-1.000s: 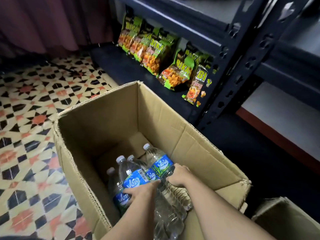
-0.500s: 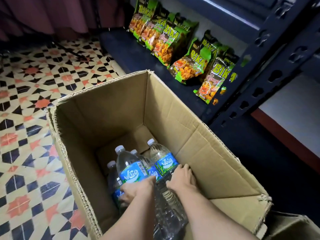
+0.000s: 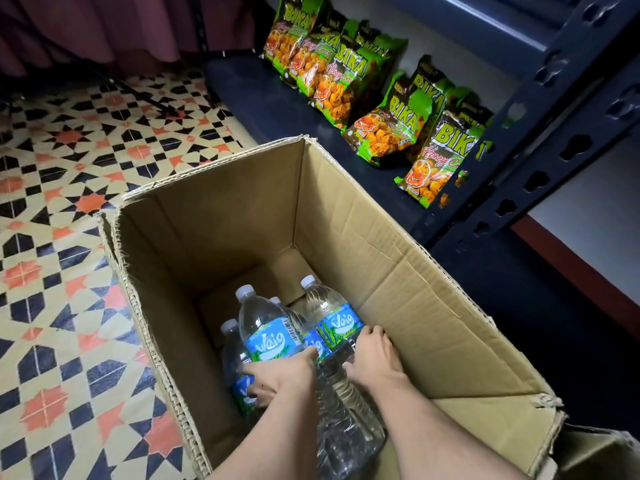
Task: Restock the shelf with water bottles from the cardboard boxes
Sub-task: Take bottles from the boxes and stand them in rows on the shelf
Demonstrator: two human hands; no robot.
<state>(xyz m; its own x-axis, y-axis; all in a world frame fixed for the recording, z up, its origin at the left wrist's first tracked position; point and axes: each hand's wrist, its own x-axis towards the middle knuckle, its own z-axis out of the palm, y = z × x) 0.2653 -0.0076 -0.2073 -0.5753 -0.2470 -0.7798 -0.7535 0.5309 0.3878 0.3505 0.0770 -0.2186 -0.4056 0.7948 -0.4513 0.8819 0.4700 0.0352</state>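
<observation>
Open cardboard box point(image 3: 398, 258) on patterned floor point(image 3: 62, 244), left hand point(image 3: 280, 375) wrapped round left water bottle point(image 3: 265, 323), right hand point(image 3: 375, 358) clasping right water bottle point(image 3: 332, 311), snack bags point(image 3: 391, 126) on far shelf point(image 3: 256, 95).

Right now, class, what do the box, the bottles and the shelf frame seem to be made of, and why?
Box: matte brown corrugated cardboard; fluted, frayed edges show along its rim. Bottles: clear glossy plastic, probably; see-through ribbed walls, white caps. Shelf frame: likely dark painted metal; punched slots run along the posts.
</observation>
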